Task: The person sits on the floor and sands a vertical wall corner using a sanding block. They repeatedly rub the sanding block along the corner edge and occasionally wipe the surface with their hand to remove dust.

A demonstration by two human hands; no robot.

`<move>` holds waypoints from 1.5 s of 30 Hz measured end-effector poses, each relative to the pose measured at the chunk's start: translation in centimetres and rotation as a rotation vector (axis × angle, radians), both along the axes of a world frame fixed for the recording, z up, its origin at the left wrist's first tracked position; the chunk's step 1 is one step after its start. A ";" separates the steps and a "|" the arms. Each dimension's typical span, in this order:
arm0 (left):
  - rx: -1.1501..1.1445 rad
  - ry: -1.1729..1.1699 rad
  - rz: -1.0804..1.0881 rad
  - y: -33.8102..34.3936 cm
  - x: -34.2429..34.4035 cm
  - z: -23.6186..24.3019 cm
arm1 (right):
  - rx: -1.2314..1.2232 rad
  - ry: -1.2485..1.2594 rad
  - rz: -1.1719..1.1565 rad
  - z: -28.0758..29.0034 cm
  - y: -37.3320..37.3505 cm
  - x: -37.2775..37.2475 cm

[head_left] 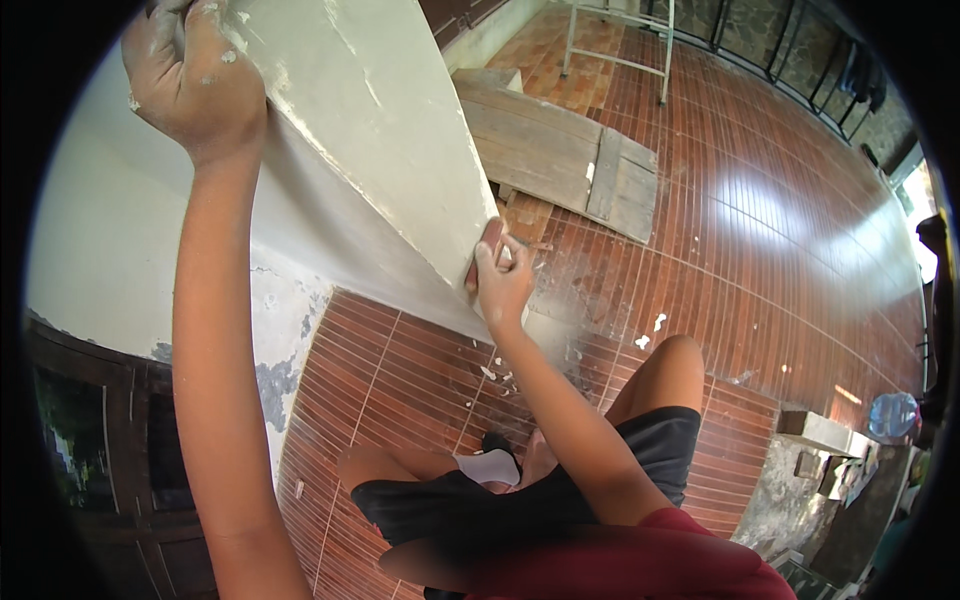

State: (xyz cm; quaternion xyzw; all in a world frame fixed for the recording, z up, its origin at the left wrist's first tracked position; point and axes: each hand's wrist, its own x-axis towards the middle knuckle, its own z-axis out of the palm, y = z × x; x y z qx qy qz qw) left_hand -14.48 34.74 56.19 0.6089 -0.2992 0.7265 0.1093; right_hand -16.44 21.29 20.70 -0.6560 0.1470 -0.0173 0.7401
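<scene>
Pinching a reddish-brown block [491, 233] in the right hand [508, 283], set against the right edge of the white wall [370, 120], toward its lower end. Could skid off that narrow edge if pressed unevenly, perhaps scraping knuckles or chipping plaster. Bent at the wrist with the left hand [190, 85], fingers curled, by the wall's upper left edge (cannot tell whether gripping anything); might slide there on loose powder. Note the wall's surface: pale, streaked, rough along its edges. Look down to a striped red-brown floor [730, 290] strewn with white flakes [642, 342], possibly slippery underfoot. See, beyond the wall's right edge, a wooden panel [540, 150] lying down, then a metal frame [667, 60].
</scene>
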 end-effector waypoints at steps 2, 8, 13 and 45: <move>-0.005 0.015 -0.004 0.2 -0.1 0.2 | -0.062 0.014 -0.072 0.0 -0.1 -0.2; -0.048 -0.002 0.029 0.0 -0.1 0.1 | -0.029 -0.002 0.083 -0.4 0.1 -1.7; -0.084 0.036 0.004 -0.6 -0.3 -0.3 | 0.036 -0.051 -0.018 -0.7 0.0 -2.0; 0.015 0.017 -0.011 0.3 0.0 -0.1 | 0.180 -0.054 -0.081 -2.7 0.7 2.4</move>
